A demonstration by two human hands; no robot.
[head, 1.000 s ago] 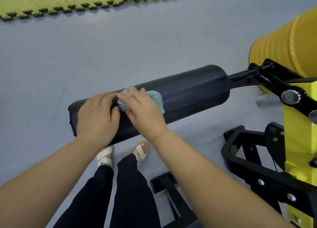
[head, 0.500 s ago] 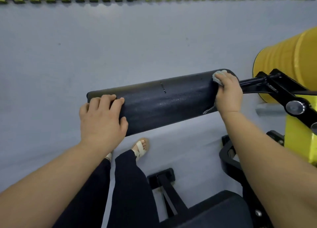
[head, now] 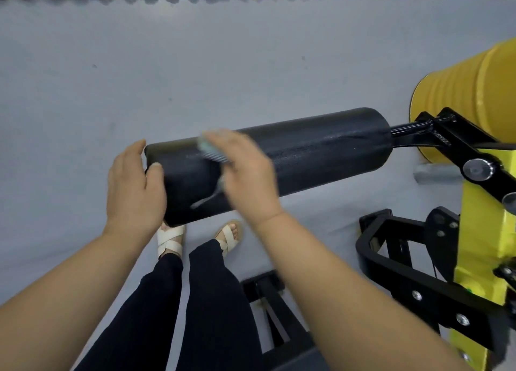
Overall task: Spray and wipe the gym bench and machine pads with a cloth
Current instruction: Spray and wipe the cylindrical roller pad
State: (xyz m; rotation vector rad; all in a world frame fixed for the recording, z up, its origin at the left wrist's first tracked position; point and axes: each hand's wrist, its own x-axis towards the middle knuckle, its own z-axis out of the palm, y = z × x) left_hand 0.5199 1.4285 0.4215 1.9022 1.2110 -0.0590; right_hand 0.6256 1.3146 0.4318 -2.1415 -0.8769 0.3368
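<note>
A black foam roller pad (head: 315,153) sticks out to the left from a black arm of the gym machine. My left hand (head: 134,186) grips the pad's free left end. My right hand (head: 245,178) is blurred with motion and presses a teal mesh cloth (head: 212,151) against the left part of the pad. Most of the cloth is hidden under that hand, with a loose strand hanging below it. No spray bottle is in view.
The machine's black arm and pivot bolts (head: 474,169) and its yellow frame (head: 488,231) stand at the right, with a yellow drum (head: 469,97) behind. A black base frame (head: 418,281) lies low right. My legs and sandals (head: 170,239) are under the pad on grey floor.
My right hand swept the cloth from the pad's left part to its right end, then back to the left. My left hand kept hold of the left end.
</note>
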